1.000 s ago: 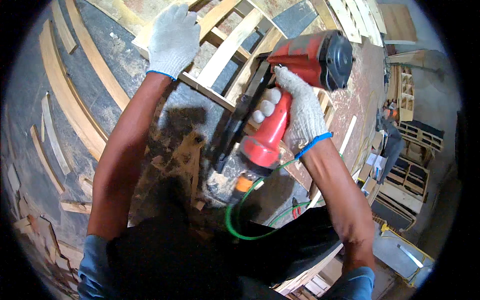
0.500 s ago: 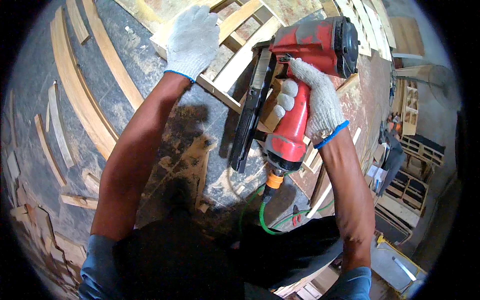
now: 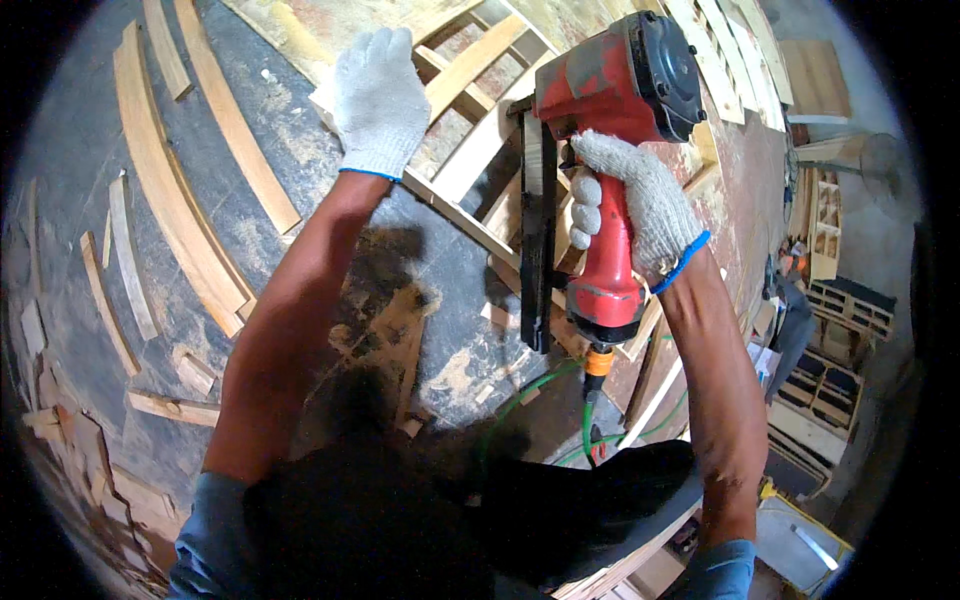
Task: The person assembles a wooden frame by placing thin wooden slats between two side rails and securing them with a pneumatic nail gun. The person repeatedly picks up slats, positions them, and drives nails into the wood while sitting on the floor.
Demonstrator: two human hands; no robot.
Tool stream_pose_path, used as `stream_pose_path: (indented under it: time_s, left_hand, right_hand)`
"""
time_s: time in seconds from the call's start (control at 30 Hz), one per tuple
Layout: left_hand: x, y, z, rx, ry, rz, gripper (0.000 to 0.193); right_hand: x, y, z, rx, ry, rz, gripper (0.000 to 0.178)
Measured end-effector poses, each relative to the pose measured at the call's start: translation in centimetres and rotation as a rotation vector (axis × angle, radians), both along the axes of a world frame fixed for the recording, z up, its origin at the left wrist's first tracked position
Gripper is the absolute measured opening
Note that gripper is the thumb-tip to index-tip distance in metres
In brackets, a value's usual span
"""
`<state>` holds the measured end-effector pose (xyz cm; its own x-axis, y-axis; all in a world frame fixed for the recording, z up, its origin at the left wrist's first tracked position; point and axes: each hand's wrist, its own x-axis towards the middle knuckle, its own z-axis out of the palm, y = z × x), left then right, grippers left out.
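Observation:
My right hand [image 3: 645, 205], in a grey knit glove with a blue cuff, is wrapped round the red handle of a pneumatic nail gun [image 3: 606, 85]. The gun's black magazine [image 3: 537, 235] runs alongside the handle, over the wooden frame [image 3: 468, 208]. A green air hose [image 3: 588, 425] joins the handle's end by an orange fitting. My left hand [image 3: 382, 105], gloved too, rests on the frame's left corner with its fingers stretched out. Pale slats [image 3: 475, 68] cross the frame. The nail gun hides part of the frame and its nose.
Curved wooden strips [image 3: 165, 170] and short offcuts [image 3: 198, 373] lie on the dark, sawdust-strewn floor at left. Slatted panels [image 3: 715, 60] are at the far right. Farther right, a person [image 3: 793, 325] is near stacked wooden frames [image 3: 840, 310], below a fan [image 3: 880, 160].
The nail gun has shifted slightly right and turned, so its magazine and handle now point more straight toward me. My left hand remains on the frame's corner.

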<state>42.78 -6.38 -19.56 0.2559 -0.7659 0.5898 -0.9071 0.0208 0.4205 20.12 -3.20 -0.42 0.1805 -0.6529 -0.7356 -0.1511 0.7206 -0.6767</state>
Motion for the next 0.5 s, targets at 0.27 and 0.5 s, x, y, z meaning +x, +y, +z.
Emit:
stream_pose_path:
  time_s: [0.27, 0.5]
  left_hand:
    - [0.3, -0.2, 0.0, 0.046, 0.087, -0.003, 0.036]
    - [0.3, 0.4, 0.1, 0.010, 0.107, -0.009, 0.040]
  right_hand:
    - [3.1, -1.9, -0.4, -0.020, -0.173, 0.003, 0.021]
    - [5.7, -2.2, -1.0, -0.030, -0.140, 0.015, 0.017]
